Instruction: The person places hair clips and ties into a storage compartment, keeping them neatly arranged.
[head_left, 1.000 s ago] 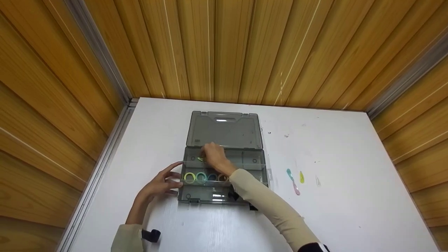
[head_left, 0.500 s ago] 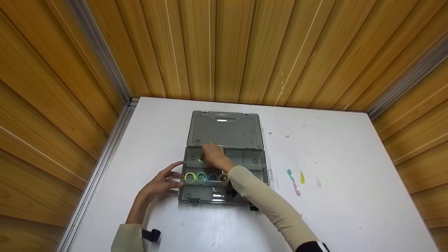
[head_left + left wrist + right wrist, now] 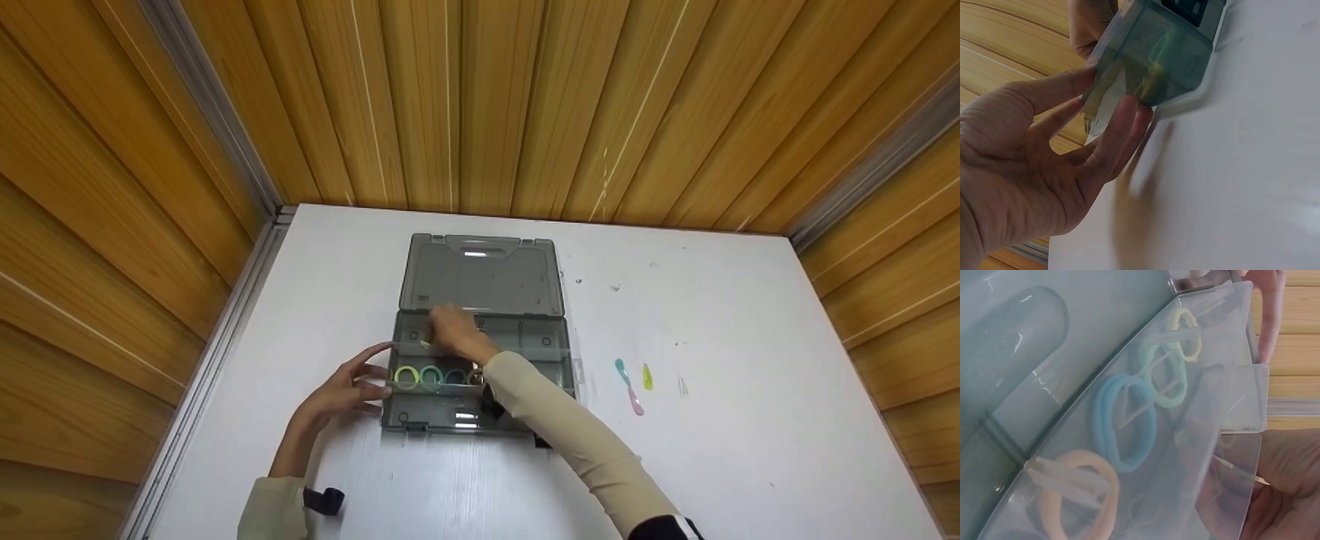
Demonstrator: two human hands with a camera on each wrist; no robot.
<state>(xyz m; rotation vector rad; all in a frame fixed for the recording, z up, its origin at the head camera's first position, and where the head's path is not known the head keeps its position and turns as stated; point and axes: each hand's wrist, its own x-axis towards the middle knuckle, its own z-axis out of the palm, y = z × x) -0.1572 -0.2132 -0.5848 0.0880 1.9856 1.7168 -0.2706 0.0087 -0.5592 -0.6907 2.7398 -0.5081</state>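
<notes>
A grey translucent plastic case [image 3: 442, 422] lies open on the white table, with clear dividers across it. My left hand [image 3: 341, 394] touches its left end, fingers spread; in the left wrist view the fingertips rest on the wall and edge. My right hand [image 3: 454, 330] reaches into the far compartment with curled fingers, pinching a small yellow-green piece [image 3: 426, 343], apparently a hair clip, mostly hidden. Several ring-shaped hair ties stand in a row in the middle compartment, among them a blue one [image 3: 1104, 419] and a peach one [image 3: 1111, 486].
The case's lid [image 3: 484, 281] is folded back on the far side. Right of the case, a teal clip [image 3: 622, 369], a pink clip [image 3: 636, 403] and a yellow-green clip [image 3: 647, 377] lie on the white table [image 3: 735, 435]. Wood-patterned walls [image 3: 487, 112] enclose the table.
My right hand shifts very slightly left within the far compartment, and less of the yellow-green piece shows. The left hand stays at the case's end.
</notes>
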